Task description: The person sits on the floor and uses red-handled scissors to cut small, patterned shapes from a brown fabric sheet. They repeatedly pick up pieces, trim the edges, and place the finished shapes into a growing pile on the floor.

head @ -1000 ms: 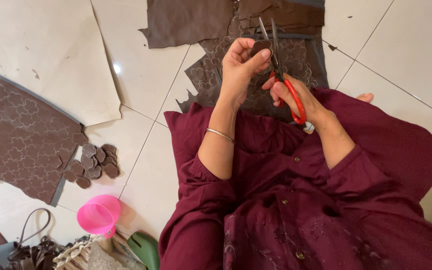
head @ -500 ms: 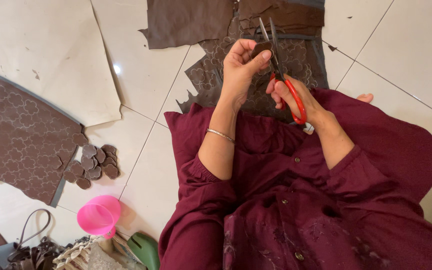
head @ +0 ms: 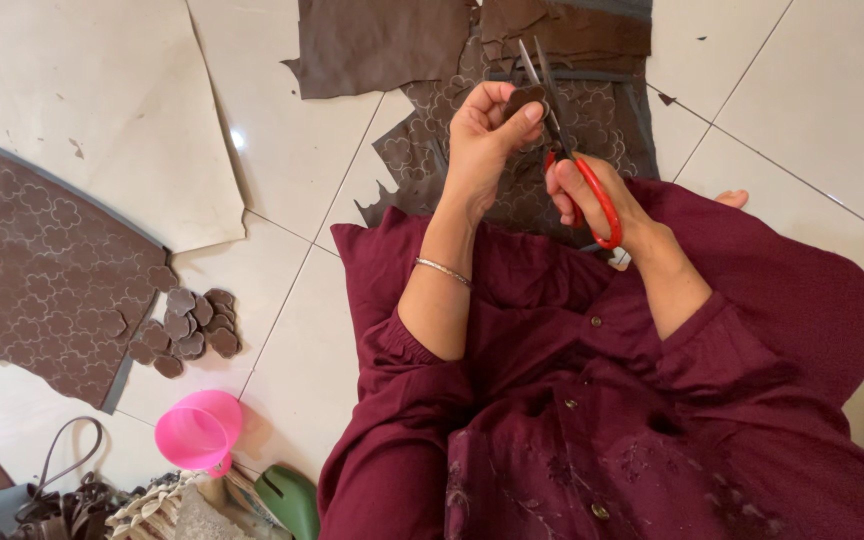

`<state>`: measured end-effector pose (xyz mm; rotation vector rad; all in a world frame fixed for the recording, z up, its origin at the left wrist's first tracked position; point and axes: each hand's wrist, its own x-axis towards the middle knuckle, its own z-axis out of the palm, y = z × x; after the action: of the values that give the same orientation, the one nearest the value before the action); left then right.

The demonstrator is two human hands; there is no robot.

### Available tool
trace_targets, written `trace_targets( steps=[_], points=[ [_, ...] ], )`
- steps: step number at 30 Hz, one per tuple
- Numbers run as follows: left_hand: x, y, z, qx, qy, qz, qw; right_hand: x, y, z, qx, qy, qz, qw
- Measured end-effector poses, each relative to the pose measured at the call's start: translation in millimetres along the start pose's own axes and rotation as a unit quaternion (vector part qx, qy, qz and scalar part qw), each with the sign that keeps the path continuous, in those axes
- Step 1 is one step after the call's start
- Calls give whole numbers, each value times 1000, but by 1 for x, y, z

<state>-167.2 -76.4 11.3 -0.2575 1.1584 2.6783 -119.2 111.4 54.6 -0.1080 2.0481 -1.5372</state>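
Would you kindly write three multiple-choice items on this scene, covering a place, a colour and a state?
1. Where does the pile of small brown cut leather pieces lie?
A. beside the patterned brown leather sheet
B. in the pink plastic cup
C. on the lap

2. What colour are the scissors' handles?
A. blue
B. red
C. black

3. How do the scissor blades stand?
A. shut
B. parted
C. hidden

Answers: 1 A, they touch its right edge; 2 B, red loops in the right hand; 3 B, tips apart near the left hand.
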Motion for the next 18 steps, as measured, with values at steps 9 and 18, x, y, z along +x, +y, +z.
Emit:
trace_targets(
  steps=[9, 18],
  points=[
    [1, 1, 1, -7, 4, -5, 1000, 0, -2, -4, -6, 1, 17, 1000],
    [2, 4, -1, 24, 12, -8, 1000, 1, 0, -13, -15, 0, 14, 1000]
  ],
)
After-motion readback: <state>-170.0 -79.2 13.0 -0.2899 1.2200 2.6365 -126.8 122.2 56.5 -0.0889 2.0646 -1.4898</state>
